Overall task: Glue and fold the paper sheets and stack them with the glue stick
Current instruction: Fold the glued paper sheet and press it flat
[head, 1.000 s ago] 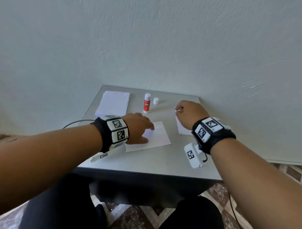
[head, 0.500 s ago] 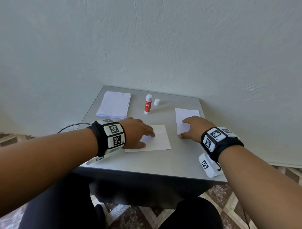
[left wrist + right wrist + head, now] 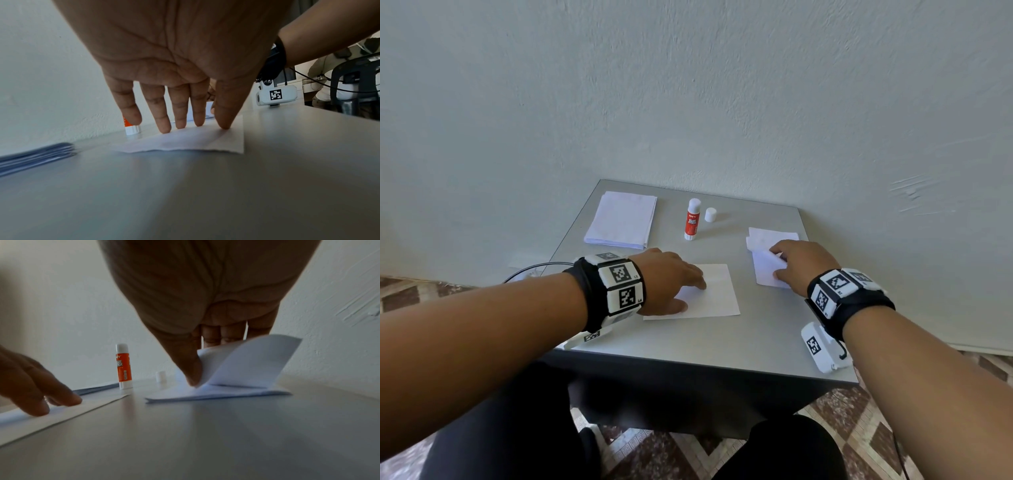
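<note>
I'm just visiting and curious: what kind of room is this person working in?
Probably a plain indoor workroom or office, used as a simple craft station. A small grey table stands against a bare pale wall, the floor is patterned tile, and the left wrist view shows a dark chair and cables behind.

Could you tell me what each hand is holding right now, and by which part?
Right hand pinches the folded sheet's lifted near edge. Left hand holds nothing, pressing the flat sheet.
</note>
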